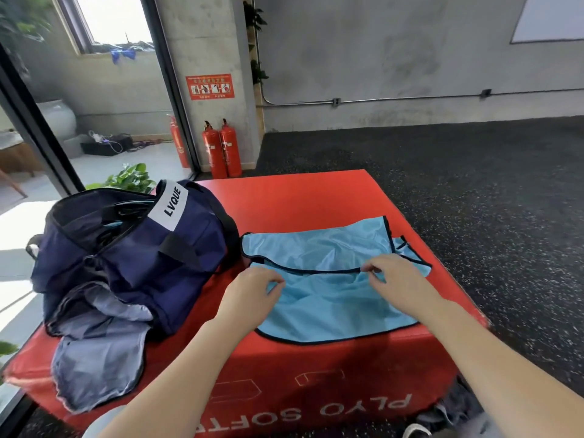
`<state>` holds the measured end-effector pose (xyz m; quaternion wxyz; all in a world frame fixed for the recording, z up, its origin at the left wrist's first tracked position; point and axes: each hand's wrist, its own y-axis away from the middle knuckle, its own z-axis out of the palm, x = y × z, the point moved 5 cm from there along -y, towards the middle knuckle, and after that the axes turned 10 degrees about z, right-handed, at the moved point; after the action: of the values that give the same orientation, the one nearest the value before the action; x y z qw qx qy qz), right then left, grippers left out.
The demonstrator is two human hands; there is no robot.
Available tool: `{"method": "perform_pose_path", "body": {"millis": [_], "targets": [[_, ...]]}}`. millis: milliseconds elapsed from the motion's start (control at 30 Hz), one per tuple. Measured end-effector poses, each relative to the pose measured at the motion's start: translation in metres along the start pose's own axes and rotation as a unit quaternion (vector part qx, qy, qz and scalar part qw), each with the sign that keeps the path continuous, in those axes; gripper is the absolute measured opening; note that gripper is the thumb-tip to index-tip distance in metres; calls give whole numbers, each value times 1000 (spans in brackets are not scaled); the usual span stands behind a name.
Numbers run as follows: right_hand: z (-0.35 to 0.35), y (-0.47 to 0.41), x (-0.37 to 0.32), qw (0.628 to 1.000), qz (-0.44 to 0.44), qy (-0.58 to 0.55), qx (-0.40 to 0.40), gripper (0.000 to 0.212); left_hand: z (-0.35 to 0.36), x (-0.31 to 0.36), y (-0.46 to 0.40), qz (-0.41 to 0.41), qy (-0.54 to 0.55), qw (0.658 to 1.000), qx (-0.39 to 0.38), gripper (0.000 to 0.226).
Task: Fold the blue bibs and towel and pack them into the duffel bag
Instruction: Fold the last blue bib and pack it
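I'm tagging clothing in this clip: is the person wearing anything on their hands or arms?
No. The left hand and right hand are bare, without gloves, rings or a watch. Both forearms are uncovered as far as the frame's bottom edge; no sleeve shows.

Light blue bib (331, 298) with black trim, navy duffel bag (151, 248), red box (300, 197).

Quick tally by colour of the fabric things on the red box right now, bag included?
Light blue: 1, the bib, pinched by the left hand and the right hand.
Navy: 1, the duffel bag, open.
Grey-blue: 1, the cloth in front of the bag.
Total: 3.
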<state>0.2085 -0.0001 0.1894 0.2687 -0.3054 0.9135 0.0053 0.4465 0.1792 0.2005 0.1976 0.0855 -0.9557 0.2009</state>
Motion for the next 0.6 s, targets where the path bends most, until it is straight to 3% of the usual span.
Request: {"method": "perform_pose_path", "body": {"millis": [100, 300, 467, 600], "targets": [[18, -29, -12, 998, -33, 43, -26, 26, 15, -2, -27, 40, -5, 999, 2, 16], [40, -69, 6, 984, 3, 145, -101, 49, 39, -19, -68, 81, -64, 994, -34, 23], [40, -84, 27, 988, 20, 101, -114, 38, 54, -36, -85, 78, -136, 983, -97, 34], [41, -86, 37, 988, 30, 78, -132, 27, 59, -45, -92, 75, -158, 979, -105, 31]]}}
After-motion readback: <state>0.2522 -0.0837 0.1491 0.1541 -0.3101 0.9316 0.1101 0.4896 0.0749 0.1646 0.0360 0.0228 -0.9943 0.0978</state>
